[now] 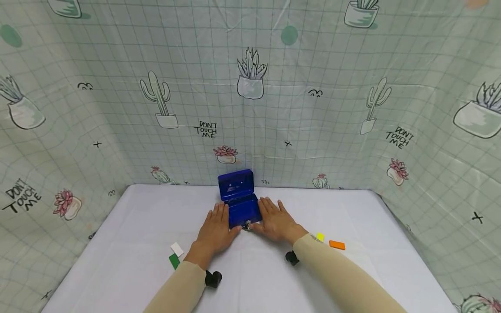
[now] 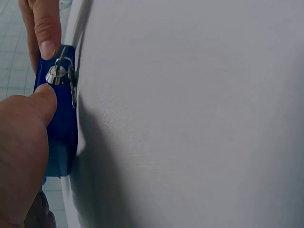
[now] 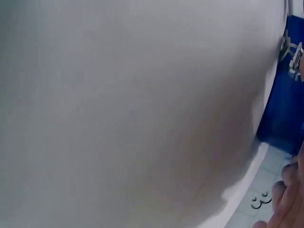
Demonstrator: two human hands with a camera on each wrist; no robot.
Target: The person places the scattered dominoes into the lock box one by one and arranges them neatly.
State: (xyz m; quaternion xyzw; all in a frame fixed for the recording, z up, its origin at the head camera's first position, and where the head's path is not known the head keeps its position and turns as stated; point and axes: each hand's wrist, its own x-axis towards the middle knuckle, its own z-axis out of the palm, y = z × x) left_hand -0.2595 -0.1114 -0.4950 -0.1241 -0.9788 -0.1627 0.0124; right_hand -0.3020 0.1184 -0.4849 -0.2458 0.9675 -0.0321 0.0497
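A small blue cash box [image 1: 243, 210] stands on the white-covered table with its lid [image 1: 236, 185] raised at the back. Keys [image 2: 73, 85] hang at the silver lock [image 2: 55, 75] on its front. My left hand [image 1: 217, 230] lies along the box's left side, fingers straight and pointing forward, its thumb on the front face near the lock. On the right side, my right hand [image 1: 275, 221] lies likewise with extended fingers, the thumb reaching to the front beside the lock. Only part of the box [image 3: 285, 109] shows in the right wrist view.
Left of my left forearm lie a white piece [image 1: 177, 249] and a green piece [image 1: 174, 261], partly covered by the sleeve. A yellow piece [image 1: 320, 237] and an orange piece [image 1: 337, 245] lie beyond my right sleeve. A cactus-patterned curtain [image 1: 274, 130] surrounds the table.
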